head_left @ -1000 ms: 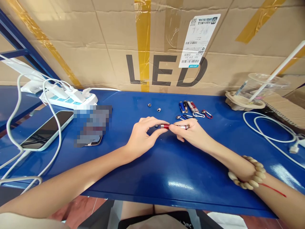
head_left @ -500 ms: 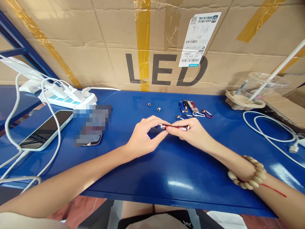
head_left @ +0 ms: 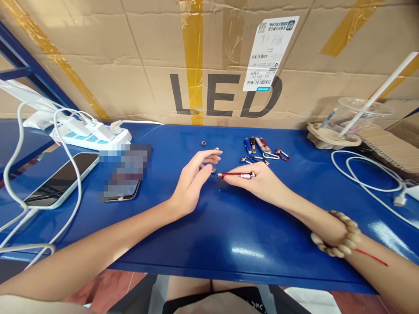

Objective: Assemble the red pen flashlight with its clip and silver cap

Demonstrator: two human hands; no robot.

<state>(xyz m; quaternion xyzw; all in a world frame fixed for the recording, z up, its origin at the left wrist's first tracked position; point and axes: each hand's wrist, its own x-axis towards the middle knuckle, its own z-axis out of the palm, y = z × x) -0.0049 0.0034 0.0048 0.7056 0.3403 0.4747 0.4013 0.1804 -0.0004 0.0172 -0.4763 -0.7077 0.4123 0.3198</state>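
Observation:
My right hand [head_left: 260, 179] is closed around a small red flashlight [head_left: 241, 175], which lies level just above the blue table, one end pointing left. At that end, a little apart from it, is a small silver ring-like cap [head_left: 214, 171]. My left hand [head_left: 193, 179] is beside the cap, thumb and fingers spread; whether the thumb touches the cap I cannot tell. Beyond the left fingertips is a small metal piece [head_left: 217, 149], partly covered by them. Another little metal ring [head_left: 203, 143] lies farther back.
Several small flashlights [head_left: 257, 145] with carabiner clips lie behind my right hand. Two phones [head_left: 62, 181] and a white power strip [head_left: 94, 137] with cables are on the left. On the right are a plastic cup [head_left: 353, 115] and a white cable [head_left: 363, 174]. A cardboard box [head_left: 147, 56] stands behind.
My left hand has pulled back to the left from the flashlight and its fingers have spread. The silver cap now shows between it and the flashlight, which stays in my right hand.

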